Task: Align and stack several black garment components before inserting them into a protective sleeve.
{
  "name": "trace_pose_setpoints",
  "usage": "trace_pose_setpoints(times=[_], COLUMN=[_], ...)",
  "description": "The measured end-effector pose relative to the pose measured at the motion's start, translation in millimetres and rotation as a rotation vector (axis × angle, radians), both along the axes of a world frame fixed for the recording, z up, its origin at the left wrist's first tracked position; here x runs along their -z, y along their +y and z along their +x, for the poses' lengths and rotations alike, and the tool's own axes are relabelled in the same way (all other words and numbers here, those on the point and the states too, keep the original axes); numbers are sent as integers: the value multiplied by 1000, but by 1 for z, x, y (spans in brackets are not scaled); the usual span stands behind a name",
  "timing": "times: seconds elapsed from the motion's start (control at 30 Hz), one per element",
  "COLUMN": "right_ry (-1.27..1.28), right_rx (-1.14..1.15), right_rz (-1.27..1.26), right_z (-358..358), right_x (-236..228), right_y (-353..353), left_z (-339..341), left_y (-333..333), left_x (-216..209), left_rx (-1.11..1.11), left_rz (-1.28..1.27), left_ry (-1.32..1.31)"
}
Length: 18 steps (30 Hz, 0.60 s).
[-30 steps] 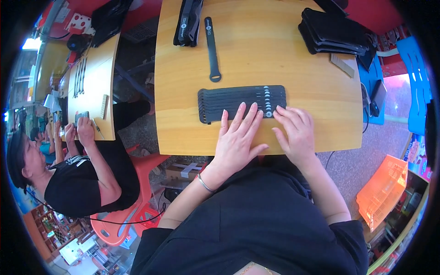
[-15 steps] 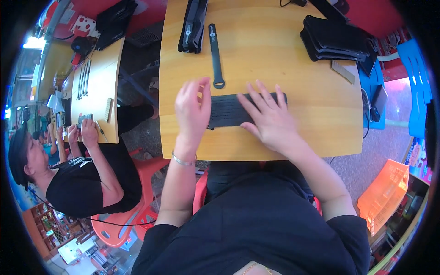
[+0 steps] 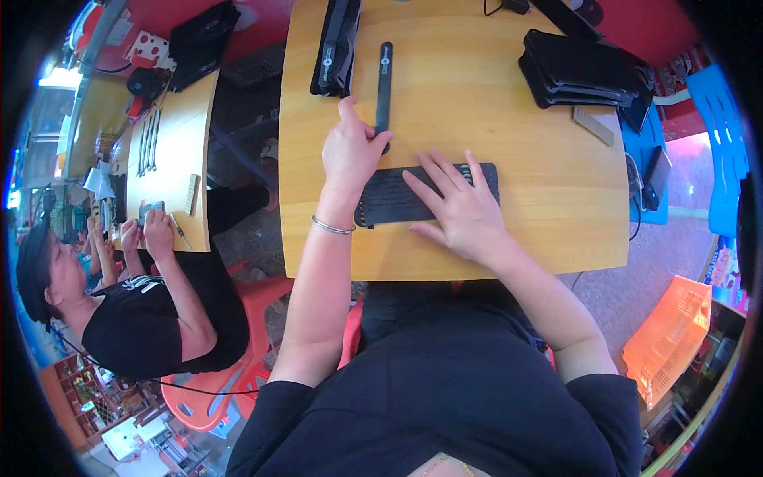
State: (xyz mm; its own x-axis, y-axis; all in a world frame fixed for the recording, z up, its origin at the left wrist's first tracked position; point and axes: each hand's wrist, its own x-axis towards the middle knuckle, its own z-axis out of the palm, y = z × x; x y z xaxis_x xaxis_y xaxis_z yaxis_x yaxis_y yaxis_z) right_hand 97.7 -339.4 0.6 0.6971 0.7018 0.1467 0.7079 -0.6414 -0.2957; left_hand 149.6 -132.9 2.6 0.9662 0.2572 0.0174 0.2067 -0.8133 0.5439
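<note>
On the wooden table (image 3: 556, 215), a black strap (image 3: 385, 87) with a pale print near its far end lies lengthwise. My left hand (image 3: 350, 155) is at the strap's near end, index finger stretched out and thumb apart, the thumb tip against the strap; the other fingers are curled. Closer to me lies a flat black sheet (image 3: 389, 199), cut by long slits into several strips with oval holes at its ends. My right hand (image 3: 461, 211) rests on the right part of this sheet, fingers spread and flat, covering some of it.
A bundle of black straps (image 3: 335, 48) lies at the far left, and stacked black pouches (image 3: 580, 67) at the far right beside a beige block (image 3: 594, 126). Another person (image 3: 151, 310) works at a table (image 3: 179, 135) to my left. An orange crate (image 3: 668, 338) stands at lower right.
My left hand has moved forward from beside the sheet to the strap's near end. The strap's far end has shifted right, so it lies straighter. My right hand stays on the sheet.
</note>
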Motion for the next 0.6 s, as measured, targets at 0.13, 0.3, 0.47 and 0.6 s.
trace_pose_setpoints(times=[0.13,0.3,0.47,0.6], right_ry=[-3,216,1264,1281], right_rx=[-19,83,89,282], right_rz=[239,677,1461,1520], right_z=[1,3,-4,-15], right_x=[2,0,-16,-36], right_y=[-9,-13,-14,-29], left_z=[-4,-38,-97,-132], left_y=[-8,-31,-42,-31], left_x=[1,-42,-82,-59], left_rx=[41,259,503,408], left_rz=[-108,-125,-435,-592], left_ry=[-191,-530,-348,-275])
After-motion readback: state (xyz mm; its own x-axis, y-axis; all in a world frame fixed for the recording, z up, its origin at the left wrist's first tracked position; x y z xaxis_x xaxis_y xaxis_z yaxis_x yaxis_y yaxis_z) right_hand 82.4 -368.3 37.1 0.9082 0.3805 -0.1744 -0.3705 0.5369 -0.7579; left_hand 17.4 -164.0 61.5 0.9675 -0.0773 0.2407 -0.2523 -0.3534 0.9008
